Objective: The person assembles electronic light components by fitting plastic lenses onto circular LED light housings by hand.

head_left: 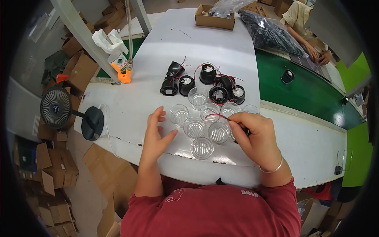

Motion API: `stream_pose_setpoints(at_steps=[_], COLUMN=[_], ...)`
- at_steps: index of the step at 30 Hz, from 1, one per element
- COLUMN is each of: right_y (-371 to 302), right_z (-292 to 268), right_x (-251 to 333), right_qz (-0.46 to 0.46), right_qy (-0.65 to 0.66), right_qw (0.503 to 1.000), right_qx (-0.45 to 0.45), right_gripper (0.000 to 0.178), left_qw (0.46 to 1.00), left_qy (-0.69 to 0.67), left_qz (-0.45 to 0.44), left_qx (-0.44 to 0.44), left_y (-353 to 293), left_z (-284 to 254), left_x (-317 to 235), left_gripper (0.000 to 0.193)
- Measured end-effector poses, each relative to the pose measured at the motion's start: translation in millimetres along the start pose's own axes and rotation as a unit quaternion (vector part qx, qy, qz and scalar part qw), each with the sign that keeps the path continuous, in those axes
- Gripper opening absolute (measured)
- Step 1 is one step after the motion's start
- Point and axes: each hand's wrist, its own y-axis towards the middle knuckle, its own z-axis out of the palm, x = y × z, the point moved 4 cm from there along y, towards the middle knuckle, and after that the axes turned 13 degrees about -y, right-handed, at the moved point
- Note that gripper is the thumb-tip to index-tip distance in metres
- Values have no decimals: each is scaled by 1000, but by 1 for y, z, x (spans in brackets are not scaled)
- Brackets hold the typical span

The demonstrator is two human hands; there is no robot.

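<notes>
My left hand (155, 132) hovers over the white table with fingers spread and nothing in it, just left of a group of transparent round cups (194, 128). My right hand (256, 134) is closed at the right side of these cups, pinching a thin red wire (215, 115) between thumb and forefinger. Something dark shows under that palm, mostly hidden by the fingers. Beyond the cups sit several black cup-shaped housings (186, 85) with red wires trailing from them. Some stand upright, others lie tipped over.
A black fan (56, 107) stands at the left edge, near a post with an orange clamp (123, 74). At the far end is a cardboard box (214, 22). To the right, a green conveyor belt (272, 79) carries one black housing (287, 76); another person's hands (319, 55) work beyond.
</notes>
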Motion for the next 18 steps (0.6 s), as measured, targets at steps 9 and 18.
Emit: stream_pose_setpoints(at_steps=[9, 18], right_y=[-2, -9], right_z=[12, 26], right_x=[4, 4], right_qz=[-35, 78], right_qy=[-32, 206], right_qw=[999, 972], right_qx=[-1, 86], right_gripper=[3, 3], left_qw=[994, 948], left_qy=[54, -113], left_qz=[80, 296], left_qx=[-47, 2], left_y=[7, -22], left_z=[16, 31], left_x=[3, -55], left_gripper=[66, 73])
